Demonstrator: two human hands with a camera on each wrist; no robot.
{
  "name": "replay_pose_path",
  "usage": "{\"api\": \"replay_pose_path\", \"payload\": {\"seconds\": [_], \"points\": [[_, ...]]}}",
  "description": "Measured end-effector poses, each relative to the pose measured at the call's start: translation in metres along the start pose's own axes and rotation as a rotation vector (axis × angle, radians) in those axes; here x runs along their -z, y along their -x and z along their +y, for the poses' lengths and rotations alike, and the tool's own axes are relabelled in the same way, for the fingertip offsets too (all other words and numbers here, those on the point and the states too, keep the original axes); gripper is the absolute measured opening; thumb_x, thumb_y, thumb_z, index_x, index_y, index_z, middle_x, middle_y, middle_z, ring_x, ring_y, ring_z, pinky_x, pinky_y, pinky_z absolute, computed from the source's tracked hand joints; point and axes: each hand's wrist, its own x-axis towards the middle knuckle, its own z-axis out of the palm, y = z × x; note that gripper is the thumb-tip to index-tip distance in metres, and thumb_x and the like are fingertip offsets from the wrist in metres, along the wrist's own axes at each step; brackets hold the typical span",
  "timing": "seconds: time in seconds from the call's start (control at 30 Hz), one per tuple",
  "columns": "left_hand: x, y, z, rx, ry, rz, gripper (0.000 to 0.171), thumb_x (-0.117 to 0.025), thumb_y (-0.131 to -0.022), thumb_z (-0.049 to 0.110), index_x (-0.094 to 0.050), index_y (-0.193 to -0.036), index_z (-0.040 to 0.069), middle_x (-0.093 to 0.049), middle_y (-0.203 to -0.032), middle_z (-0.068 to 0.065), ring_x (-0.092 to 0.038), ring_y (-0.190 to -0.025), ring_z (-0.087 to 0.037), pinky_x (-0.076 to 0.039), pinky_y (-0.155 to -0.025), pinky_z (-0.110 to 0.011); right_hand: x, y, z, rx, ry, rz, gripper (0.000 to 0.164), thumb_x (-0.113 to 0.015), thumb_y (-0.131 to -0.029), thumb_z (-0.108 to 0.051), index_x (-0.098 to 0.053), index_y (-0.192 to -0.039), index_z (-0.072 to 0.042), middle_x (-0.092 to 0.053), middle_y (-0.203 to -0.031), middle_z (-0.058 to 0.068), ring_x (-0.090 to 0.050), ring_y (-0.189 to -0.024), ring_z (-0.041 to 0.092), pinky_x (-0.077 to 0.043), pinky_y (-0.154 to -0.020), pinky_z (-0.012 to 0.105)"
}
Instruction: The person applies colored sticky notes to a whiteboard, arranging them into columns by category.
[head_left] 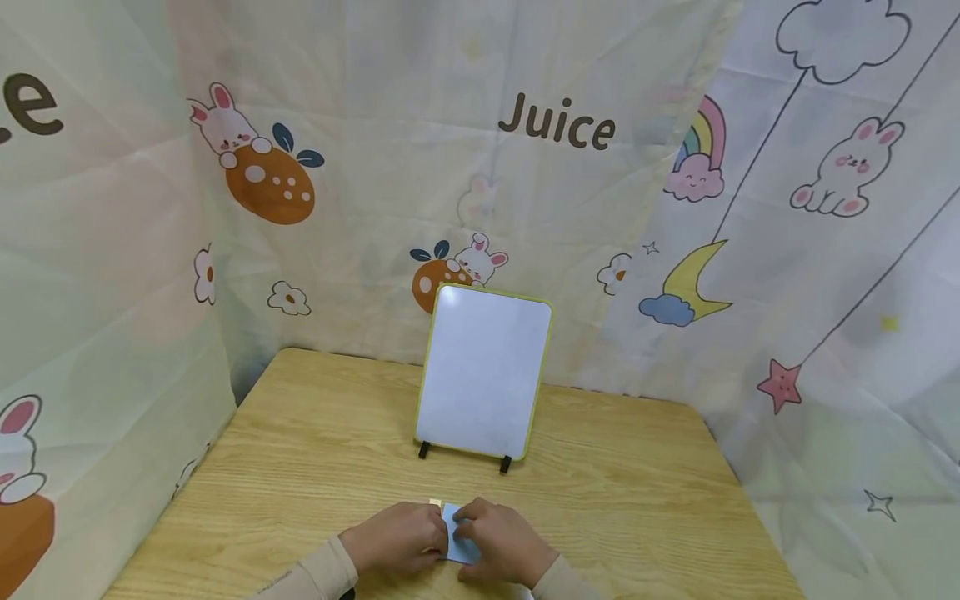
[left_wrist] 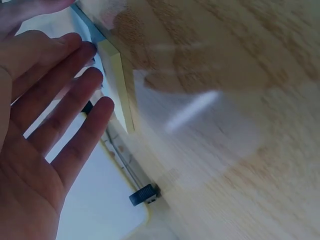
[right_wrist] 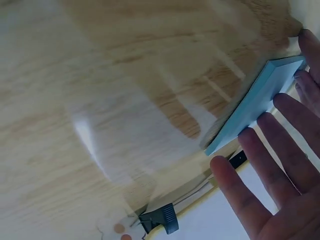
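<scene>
A light blue sticky-note pad (head_left: pixel 460 537) lies on the table between my two hands in the head view. Right beside it is a pale yellow pad (left_wrist: pixel 115 75), mostly covered by my left hand (head_left: pixel 401 536) in the head view. In the left wrist view that hand's fingers are nearly straight, with the fingertips at the yellow pad's upper face. My right hand (head_left: pixel 504 542) lies over the blue pad. From the right wrist, its extended fingers (right_wrist: pixel 265 172) are spread, several tips touching the blue pad's top.
A whiteboard (head_left: pixel 483 375) with a yellow-green frame stands on black feet behind the hands. The wooden table (head_left: pixel 315 433) carries it, and printed cloth curtains (head_left: pixel 360 167) hang behind and at both sides. The tabletop reflects light in both wrist views.
</scene>
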Motion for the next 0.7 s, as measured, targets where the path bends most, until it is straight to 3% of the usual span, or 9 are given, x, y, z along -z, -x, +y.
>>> {"api": "replay_pose_path", "payload": {"seconds": [0.27, 0.47, 0.7], "points": [[0.000, 0.000, 0.000, 0.009, 0.018, -0.012, 0.020, -0.073, -0.079, 0.015, -0.064, -0.066, 0.027, -0.048, -0.064, 0.021, -0.033, -0.064, 0.004, -0.028, -0.056, -0.008, -0.005, 0.001, 0.005, 0.037, -0.001, 0.039, 0.028, -0.085, -0.072, -0.039, -0.078, -0.093, -0.021, -0.066, -0.110, -0.005, -0.060, -0.097, 0.006, -0.048, -0.074, 0.015], [0.003, -0.003, -0.001, -0.009, -0.031, 0.012, 0.019, -0.074, -0.078, 0.017, -0.064, -0.066, 0.028, -0.052, -0.066, 0.021, -0.037, -0.063, 0.006, -0.038, -0.062, -0.009, -0.005, 0.002, 0.010, 0.009, -0.080, 0.033, 0.025, -0.084, -0.073, -0.034, -0.079, -0.094, -0.022, -0.066, -0.114, -0.004, -0.060, -0.102, 0.008, -0.050, -0.076, 0.017], [0.014, -0.010, 0.005, -0.063, 0.009, 0.045, 0.014, -0.075, -0.081, 0.019, -0.068, -0.072, 0.027, -0.057, -0.072, 0.022, -0.044, -0.068, 0.008, -0.034, -0.062, -0.003, -0.002, 0.001, 0.013, 0.010, -0.148, 0.029, 0.013, -0.075, -0.080, -0.023, -0.079, -0.091, -0.021, -0.067, -0.113, -0.004, -0.061, -0.104, 0.009, -0.049, -0.077, 0.017]]}}
